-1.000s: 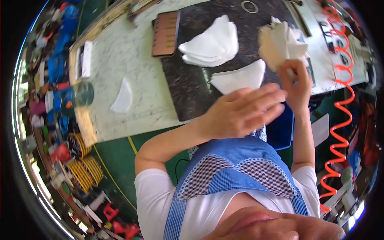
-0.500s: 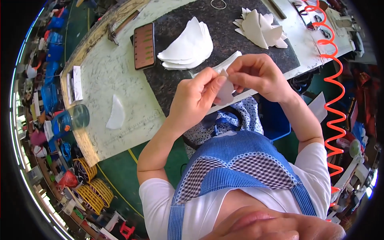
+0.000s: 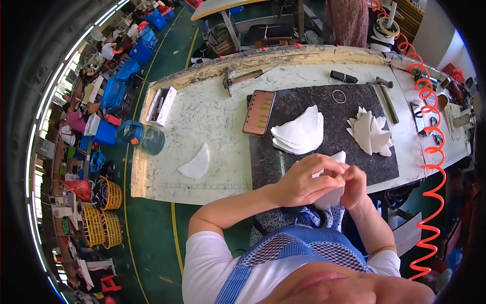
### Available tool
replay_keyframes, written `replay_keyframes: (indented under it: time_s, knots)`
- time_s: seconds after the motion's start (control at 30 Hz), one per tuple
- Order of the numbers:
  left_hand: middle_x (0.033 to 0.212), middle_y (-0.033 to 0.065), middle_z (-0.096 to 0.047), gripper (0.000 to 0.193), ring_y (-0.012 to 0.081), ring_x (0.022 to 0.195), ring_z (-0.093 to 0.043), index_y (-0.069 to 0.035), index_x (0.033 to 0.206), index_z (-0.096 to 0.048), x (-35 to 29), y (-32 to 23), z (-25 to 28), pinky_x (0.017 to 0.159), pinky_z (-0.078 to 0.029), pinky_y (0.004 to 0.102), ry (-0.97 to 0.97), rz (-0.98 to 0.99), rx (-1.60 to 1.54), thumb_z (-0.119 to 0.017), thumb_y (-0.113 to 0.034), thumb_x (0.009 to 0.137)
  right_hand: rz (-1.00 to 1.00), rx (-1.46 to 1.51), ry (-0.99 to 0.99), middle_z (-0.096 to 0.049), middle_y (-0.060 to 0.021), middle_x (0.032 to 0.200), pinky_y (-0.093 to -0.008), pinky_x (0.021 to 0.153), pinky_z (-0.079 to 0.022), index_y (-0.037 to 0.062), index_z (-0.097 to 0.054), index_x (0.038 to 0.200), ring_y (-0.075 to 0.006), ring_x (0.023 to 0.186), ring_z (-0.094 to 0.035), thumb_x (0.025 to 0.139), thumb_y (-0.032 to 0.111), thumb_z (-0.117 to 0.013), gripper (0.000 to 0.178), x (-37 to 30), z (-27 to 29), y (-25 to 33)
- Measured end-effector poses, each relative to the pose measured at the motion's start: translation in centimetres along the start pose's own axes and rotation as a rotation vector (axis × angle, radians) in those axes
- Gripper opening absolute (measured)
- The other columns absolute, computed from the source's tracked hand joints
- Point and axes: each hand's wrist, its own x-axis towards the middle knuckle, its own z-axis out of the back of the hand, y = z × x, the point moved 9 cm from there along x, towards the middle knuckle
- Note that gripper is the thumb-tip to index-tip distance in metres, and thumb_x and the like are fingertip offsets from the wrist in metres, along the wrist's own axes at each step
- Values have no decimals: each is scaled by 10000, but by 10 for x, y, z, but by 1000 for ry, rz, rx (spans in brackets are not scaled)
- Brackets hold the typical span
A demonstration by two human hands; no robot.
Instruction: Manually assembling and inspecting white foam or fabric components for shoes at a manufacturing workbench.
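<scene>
Near the table's front edge, my left hand point(image 3: 308, 178) and my right hand point(image 3: 355, 186) meet around a thin white curved piece point(image 3: 330, 198). Fingers of both hands pinch its upper part, partly covering it; the lower part hangs toward my blue apron. Just beyond my hands, a stack of white curved pieces point(image 3: 299, 133) lies on a dark mat point(image 3: 266, 164). To its right is a fanned pile of cream-white pieces point(image 3: 368, 133). A lone white crescent piece point(image 3: 196, 162) rests on the pale tabletop at left.
A phone point(image 3: 259, 112) lies on the mat's left corner, a ring point(image 3: 338, 96) farther back. One hammer point(image 3: 245, 77) is at the back, another hammer point(image 3: 389, 100) at right. A clear jug point(image 3: 144, 138) is at the left edge. A red coiled hose point(image 3: 430, 194) hangs at right.
The view has swung, showing more of the table's far side, with my hands lower and farther right in it. My left hand now reaches across the curved piece, close against my right fingers.
</scene>
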Motion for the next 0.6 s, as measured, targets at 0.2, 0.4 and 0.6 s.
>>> replay_keyframes:
  time_s: [0.2, 0.4, 0.6]
  knots:
    - [1151, 73, -604, 320, 270, 1105, -585, -46, 1038, -628, 11, 1, -8, 960, -476, 416, 51, -90, 223, -745, -88, 744, 235, -233, -85, -674, -111, 1103, -346, 886, -501, 2, -686, 1099, -185, 1016, -636, 977, 290, -510, 358, -16, 2, 29]
    - [1022, 37, -613, 178, 228, 1082, -593, -128, 706, -539, -12, -57, -100, 1005, -451, 438, 306, -302, -46, -717, -121, 700, 385, -366, -393, -629, -34, 724, -236, 600, -450, 10, -652, 828, -80, 685, -574, 1011, 369, -545, 417, -1, 17, 45]
    - [569, -45, -337, 555, 137, 720, -475, -189, 553, -277, -6, 24, -65, 807, -367, 326, -365, 699, -1465, -476, -473, 986, 1105, -877, -1267, -543, 42, 674, -205, 487, -332, 44, -690, 932, -24, 578, -451, 1016, 261, -575, 260, -150, 104, 100]
